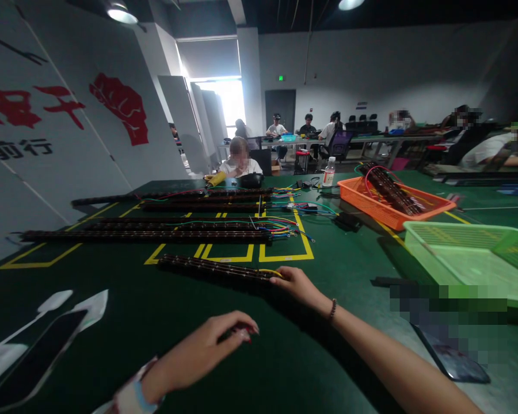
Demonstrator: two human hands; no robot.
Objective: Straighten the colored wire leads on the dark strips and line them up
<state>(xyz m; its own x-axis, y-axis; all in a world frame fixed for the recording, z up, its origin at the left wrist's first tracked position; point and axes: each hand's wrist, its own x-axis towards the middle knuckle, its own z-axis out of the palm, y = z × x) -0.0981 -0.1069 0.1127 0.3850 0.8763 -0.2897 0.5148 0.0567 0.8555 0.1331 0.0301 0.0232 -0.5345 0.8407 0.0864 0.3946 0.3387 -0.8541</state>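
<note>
My right hand (pixel 296 284) grips the near end of a short bundle of dark strips (pixel 211 266), its fingers closed by a yellow wire (pixel 267 271). The bundle lies at a slant on the green table. Below it, my left hand (pixel 211 348) hovers over the tabletop, fingers loosely curved with a gap to the thumb. I see nothing held in it, only a bit of red at the fingertips. Beyond the bundle, longer dark strips (pixel 155 236) lie in rows, coloured wires (pixel 285 230) coming out of their right ends.
An orange basket (pixel 358 204) holding another dark strip bundle (pixel 392 190) stands right, behind a green basket (pixel 431 267). A phone (pixel 34 359) lies left and another dark phone-like slab (pixel 453 353) right. A bottle (pixel 329 172) stands far back. A person (pixel 242 164) sits across the table.
</note>
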